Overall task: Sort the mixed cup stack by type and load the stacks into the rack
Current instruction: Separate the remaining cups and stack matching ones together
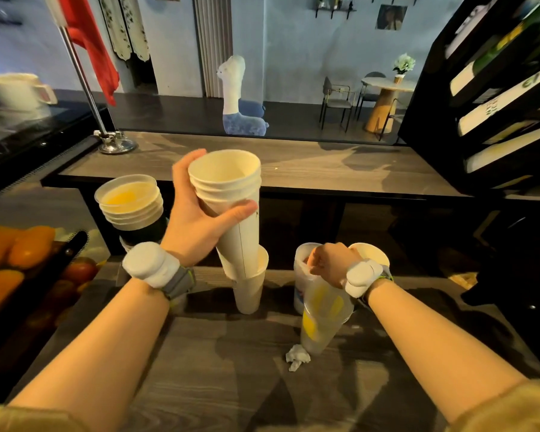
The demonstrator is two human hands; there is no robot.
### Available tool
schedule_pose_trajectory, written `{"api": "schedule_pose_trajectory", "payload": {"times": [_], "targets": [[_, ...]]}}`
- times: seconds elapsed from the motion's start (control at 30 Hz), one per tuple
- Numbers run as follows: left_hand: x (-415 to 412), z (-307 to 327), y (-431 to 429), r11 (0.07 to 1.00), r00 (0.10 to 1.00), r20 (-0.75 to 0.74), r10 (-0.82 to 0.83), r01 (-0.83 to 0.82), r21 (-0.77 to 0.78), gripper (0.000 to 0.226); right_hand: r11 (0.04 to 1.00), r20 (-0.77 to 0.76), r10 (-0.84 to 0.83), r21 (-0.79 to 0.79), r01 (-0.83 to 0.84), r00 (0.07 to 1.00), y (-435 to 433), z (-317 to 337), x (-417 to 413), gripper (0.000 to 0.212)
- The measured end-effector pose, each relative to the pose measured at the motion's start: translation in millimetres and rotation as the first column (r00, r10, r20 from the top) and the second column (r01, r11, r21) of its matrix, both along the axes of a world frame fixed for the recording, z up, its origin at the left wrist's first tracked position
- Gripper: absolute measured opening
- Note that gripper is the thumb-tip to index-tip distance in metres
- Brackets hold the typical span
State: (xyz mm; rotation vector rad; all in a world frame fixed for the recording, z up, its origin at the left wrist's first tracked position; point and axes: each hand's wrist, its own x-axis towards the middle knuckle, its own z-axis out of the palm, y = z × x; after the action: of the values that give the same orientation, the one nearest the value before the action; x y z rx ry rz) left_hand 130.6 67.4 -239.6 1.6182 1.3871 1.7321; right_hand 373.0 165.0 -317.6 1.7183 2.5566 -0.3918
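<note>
My left hand grips a stack of cream paper cups just below the rims, tilted, its bottom resting inside another paper cup that stands on the counter. My right hand holds the rim of a stack of clear plastic cups with yellow print, standing on the counter. Behind that hand are a white printed cup stack and a cream cup. A separate stack of translucent cups stands at the left. The cup rack rises at the right, with white cup stacks lying in its slots.
A crumpled tissue lies on the wooden counter near the plastic stack. Oranges and other fruit fill a tray at the left. On the raised bar top stand a flagpole base and an alpaca toy.
</note>
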Motion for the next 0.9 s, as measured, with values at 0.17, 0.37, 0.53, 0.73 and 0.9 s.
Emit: {"api": "schedule_pose_trajectory", "payload": {"times": [0.17, 0.37, 0.53, 0.73, 0.9], "targets": [[-5.4, -0.4, 12.7, 0.987, 0.993, 0.024, 0.113, -0.115, 0.112, 0.100, 0.999, -0.047, 0.028, -0.032, -0.030, 0.998, 0.5, 4.7, -2.2, 0.011], [-2.4, -38.9, 28.5, 0.991, 0.991, -0.003, 0.131, -0.131, 0.017, 0.102, 0.999, -0.069, 0.033, -0.035, -0.036, 0.997, 2.6, 17.5, -12.7, 0.021], [4.2, -76.4, 33.7, 0.982, 0.991, -0.038, 0.131, -0.135, -0.130, 0.100, 0.995, -0.143, 0.100, 0.021, -0.098, 0.985, 2.6, 18.5, -18.4, 0.019], [2.1, -110.4, 37.2, 0.917, 0.977, -0.178, 0.117, -0.175, -0.359, 0.104, 0.987, -0.223, 0.158, 0.061, -0.148, 0.962, -2.3, 30.2, -30.0, 0.021], [-4.4, -118.9, 35.5, 0.876, 0.977, -0.207, 0.044, -0.137, -0.462, 0.113, 0.968, -0.286, 0.245, 0.121, -0.219, 0.926, -4.2, 43.9, -47.0, 0.019]]}}
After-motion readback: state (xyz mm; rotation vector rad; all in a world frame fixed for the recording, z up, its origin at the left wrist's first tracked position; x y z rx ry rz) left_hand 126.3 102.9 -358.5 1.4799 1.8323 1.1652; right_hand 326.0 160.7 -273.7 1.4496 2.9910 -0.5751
